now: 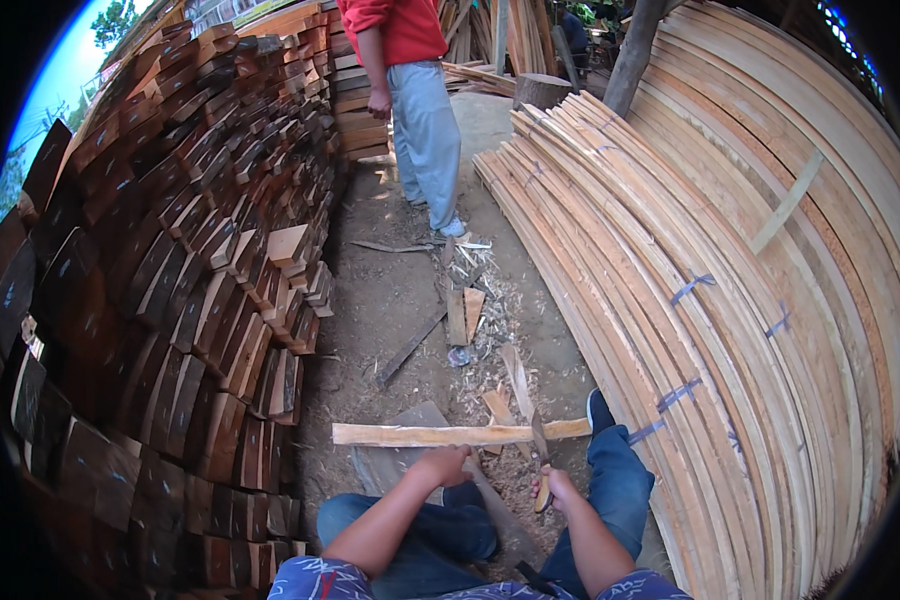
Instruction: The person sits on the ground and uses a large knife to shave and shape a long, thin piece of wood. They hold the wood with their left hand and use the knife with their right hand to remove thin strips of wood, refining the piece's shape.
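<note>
A long pale wooden strip [400, 435] lies crosswise in front of me, its right end by my dark shoe [599, 411]. My left hand [444, 466] is closed just below the middle of the strip. What its fingers hold, if anything, is hidden. My right hand [558, 487] grips the wooden handle of a large knife [539, 438]. Its blade points away from me and passes over the strip's right part. A greyish board [505, 515] slants between my legs, below the strip.
Stacked dark timber blocks [200, 330] rise along the left. Long tied wooden strips [610, 280] curve along the right. Wood shavings [485, 335] and offcuts [457, 315] litter the dirt floor. Farther off stands a person in a red top and light trousers [425, 125], near a log stump [541, 92].
</note>
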Demonstrator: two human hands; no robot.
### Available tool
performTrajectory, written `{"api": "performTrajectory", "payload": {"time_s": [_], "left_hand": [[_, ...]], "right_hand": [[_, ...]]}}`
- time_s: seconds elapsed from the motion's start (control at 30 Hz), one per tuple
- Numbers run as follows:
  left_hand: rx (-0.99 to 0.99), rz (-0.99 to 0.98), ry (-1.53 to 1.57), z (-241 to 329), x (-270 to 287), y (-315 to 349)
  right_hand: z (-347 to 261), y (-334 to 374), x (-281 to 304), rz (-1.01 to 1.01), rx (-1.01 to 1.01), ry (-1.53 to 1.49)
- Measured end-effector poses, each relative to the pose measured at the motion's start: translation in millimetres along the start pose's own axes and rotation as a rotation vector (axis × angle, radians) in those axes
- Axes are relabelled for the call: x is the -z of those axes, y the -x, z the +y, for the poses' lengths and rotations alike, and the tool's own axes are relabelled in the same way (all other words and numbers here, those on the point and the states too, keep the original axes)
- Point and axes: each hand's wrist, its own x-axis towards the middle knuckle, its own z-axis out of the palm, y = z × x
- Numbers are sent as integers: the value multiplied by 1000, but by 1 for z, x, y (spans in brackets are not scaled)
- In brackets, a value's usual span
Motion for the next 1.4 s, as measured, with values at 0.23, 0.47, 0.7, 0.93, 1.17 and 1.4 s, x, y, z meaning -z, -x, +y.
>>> {"api": "performTrajectory", "payload": {"time_s": [0.23, 0.47, 0.7, 0.93, 1.17, 1.4], "left_hand": [[-16, -1, -6, -11, -16, 0], [79, -15, -9, -31, -6, -41], [28, 8, -40, -56, -56, -55], [198, 207, -190, -114, -81, -129], [314, 127, -351, -135, -106, -162], [287, 94, -292, -147, -138, -171]], "right_hand": [[28, -27, 27, 14, -11, 113], [-41, -26, 8, 188, 195, -13], [-21, 14, 50, 230, 149, -195], [-38, 26, 52, 89, -137, -311], [-89, 7, 38, 199, 224, -325], [-36, -10, 32, 152, -240, -41]]}}
